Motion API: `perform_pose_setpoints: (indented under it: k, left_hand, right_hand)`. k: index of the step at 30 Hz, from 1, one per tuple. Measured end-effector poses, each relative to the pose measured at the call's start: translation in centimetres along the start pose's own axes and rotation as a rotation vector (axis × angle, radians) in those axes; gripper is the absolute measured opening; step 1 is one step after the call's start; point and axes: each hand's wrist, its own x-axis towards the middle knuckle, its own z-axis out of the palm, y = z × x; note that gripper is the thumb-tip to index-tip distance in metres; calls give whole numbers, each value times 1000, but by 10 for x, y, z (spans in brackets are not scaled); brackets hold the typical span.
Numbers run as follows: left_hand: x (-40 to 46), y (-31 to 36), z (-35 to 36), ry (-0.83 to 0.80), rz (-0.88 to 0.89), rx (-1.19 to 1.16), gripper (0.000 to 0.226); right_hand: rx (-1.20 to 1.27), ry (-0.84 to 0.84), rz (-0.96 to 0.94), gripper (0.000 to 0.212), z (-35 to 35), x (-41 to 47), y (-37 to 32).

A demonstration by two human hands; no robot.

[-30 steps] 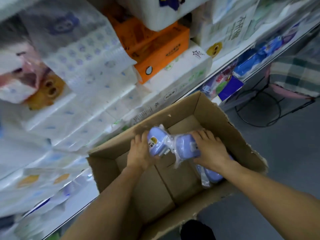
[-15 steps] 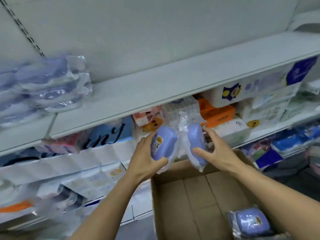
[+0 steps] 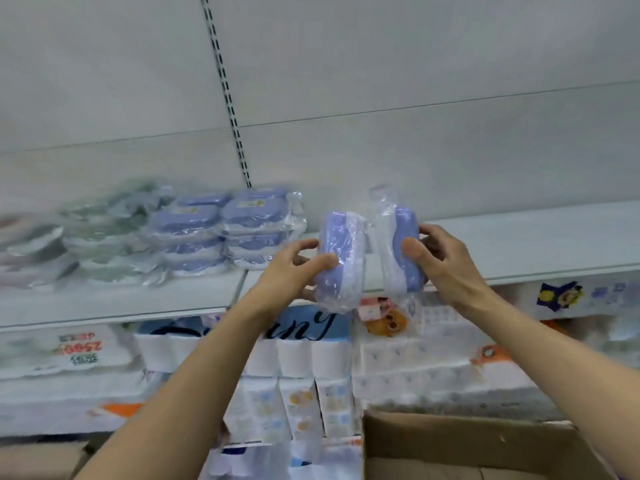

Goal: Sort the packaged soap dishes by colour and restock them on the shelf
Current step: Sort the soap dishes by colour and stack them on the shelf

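Each hand clamps one wrapped blue soap dish on edge, left hand point(image 3: 287, 268) on the left dish point(image 3: 341, 261), right hand point(image 3: 446, 261) on the right dish point(image 3: 403, 251), raised at the shelf point(image 3: 519, 244) front edge, likely to join the blue stack point(image 3: 225, 233)
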Motion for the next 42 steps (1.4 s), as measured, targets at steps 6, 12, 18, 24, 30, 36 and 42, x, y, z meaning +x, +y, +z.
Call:
perform_pose_setpoints:
  k: [6, 12, 18, 24, 30, 36, 42]
  left_hand:
    - [26, 17, -68, 36, -110, -126, 63]
    - [60, 34, -135, 57, -105, -183, 67]
    - [88, 36, -222, 285, 429, 354, 83]
    - [117, 33, -268, 258, 558, 533, 91]
    - [151, 27, -293, 270, 456, 389, 82]
    - [194, 35, -331, 303, 390, 566, 84]
    - [232, 23, -344, 99, 252, 918, 82]
  right_hand:
    - [113, -3, 40, 64, 56, 40, -28]
    - [144, 26, 58, 54, 110, 82, -47]
    - [127, 66, 41, 40, 158, 112, -57]
    - [109, 60, 24, 64, 192, 126, -65]
    - [81, 85, 16, 62, 203, 145, -67]
    - [31, 96, 1, 67, 205, 161, -71]
    - [146, 291, -7, 43, 208, 187, -80]
